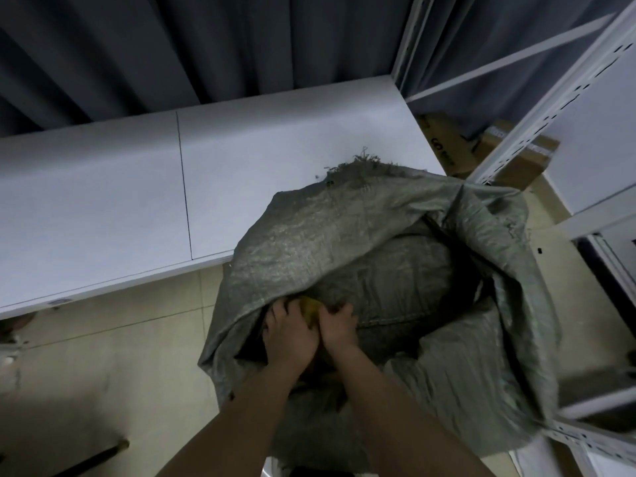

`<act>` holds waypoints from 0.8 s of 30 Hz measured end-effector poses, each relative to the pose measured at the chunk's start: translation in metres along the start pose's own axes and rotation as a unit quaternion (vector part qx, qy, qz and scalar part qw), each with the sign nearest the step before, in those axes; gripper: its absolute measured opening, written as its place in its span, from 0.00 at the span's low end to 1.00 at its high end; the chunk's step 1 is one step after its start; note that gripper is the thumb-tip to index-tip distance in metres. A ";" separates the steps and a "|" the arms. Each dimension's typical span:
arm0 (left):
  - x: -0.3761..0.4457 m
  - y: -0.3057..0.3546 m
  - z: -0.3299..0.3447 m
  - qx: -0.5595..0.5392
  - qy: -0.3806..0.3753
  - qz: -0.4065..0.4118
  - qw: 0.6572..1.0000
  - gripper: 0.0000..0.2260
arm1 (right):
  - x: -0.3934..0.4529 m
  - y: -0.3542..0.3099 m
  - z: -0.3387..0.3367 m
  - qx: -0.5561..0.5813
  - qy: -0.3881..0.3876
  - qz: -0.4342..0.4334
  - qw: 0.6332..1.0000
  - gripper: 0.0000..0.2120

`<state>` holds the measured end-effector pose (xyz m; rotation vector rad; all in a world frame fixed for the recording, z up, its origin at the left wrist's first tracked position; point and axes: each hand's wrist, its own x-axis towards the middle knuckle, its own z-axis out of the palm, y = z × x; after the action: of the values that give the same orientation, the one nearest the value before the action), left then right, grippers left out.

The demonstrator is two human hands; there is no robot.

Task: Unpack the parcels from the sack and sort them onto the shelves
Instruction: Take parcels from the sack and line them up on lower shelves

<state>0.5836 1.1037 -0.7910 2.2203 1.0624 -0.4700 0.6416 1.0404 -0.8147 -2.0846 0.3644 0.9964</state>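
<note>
Woven grey plastic makes up the sack (395, 256), which stands on the floor (103, 356) against the white surface (120, 187) beside the shelves (557, 108), its mouth facing up. Both hands, left hand (289, 335) and right hand (339, 327), reach inside with fingers curled on a yellowish parcel (311, 313), mostly hidden. It is probably soft and light; its long axis cannot be told.
</note>
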 end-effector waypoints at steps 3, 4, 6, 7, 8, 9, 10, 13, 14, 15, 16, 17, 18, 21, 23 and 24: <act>0.007 -0.006 0.005 -0.078 -0.038 0.078 0.993 0.26 | 0.004 0.006 -0.002 -0.025 -0.009 -0.035 0.999 0.26; 0.010 -0.008 0.005 -0.065 -0.066 0.086 0.992 0.27 | 0.006 0.007 -0.002 -0.036 -0.015 -0.049 0.998 0.25; 0.018 -0.016 0.006 -0.007 -0.063 0.092 0.994 0.28 | 0.009 0.011 0.001 -0.078 -0.032 -0.078 0.993 0.23; 0.021 -0.018 0.004 0.014 -0.049 0.084 0.995 0.28 | 0.009 0.012 0.001 -0.098 -0.041 -0.090 0.990 0.23; 0.024 -0.020 0.001 0.017 -0.043 0.061 0.997 0.29 | 0.010 0.014 0.001 -0.116 -0.048 -0.094 0.988 0.22; 0.027 -0.022 -0.002 0.006 -0.049 0.026 0.998 0.29 | 0.010 0.016 0.002 -0.122 -0.050 -0.092 0.987 0.22; 0.032 -0.026 -0.004 -0.014 -0.060 -0.015 0.998 0.30 | 0.011 0.019 0.003 -0.119 -0.049 -0.087 0.988 0.22; 0.047 -0.040 -0.009 -0.067 -0.092 -0.114 0.987 0.33 | 0.016 0.026 0.008 -0.030 -0.046 -0.073 0.996 0.21; 0.050 -0.043 -0.009 -0.089 -0.099 -0.136 0.982 0.35 | 0.016 0.027 0.011 0.027 -0.050 -0.059 0.997 0.20; 0.052 -0.044 -0.007 -0.106 -0.101 -0.153 0.977 0.36 | 0.016 0.026 0.012 0.074 -0.057 -0.042 0.995 0.20; 0.053 -0.043 -0.005 -0.119 -0.102 -0.160 0.975 0.37 | 0.015 0.024 0.014 0.109 -0.069 -0.022 0.991 0.21; 0.053 -0.039 -0.002 -0.130 -0.107 -0.159 0.973 0.37 | 0.016 0.022 0.017 0.139 -0.084 0.001 0.987 0.22; 0.051 -0.035 0.002 -0.143 -0.112 -0.154 0.971 0.36 | 0.015 0.021 0.019 0.163 -0.099 0.027 0.981 0.23; 0.040 -0.018 0.005 -0.180 -0.111 -0.135 0.968 0.32 | 0.005 0.022 0.018 0.231 -0.096 0.100 0.963 0.27; 0.027 -0.005 -0.001 -0.205 -0.097 -0.107 0.968 0.29 | -0.010 0.022 0.009 0.304 -0.079 0.128 0.941 0.30; 0.019 0.000 -0.004 -0.219 -0.095 -0.091 0.967 0.27 | -0.018 0.022 0.002 0.332 -0.060 0.139 0.931 0.31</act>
<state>0.5953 1.1167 -0.7984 1.6673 1.1444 -0.4638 0.6165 1.0266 -0.8132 -1.3741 0.8251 0.9799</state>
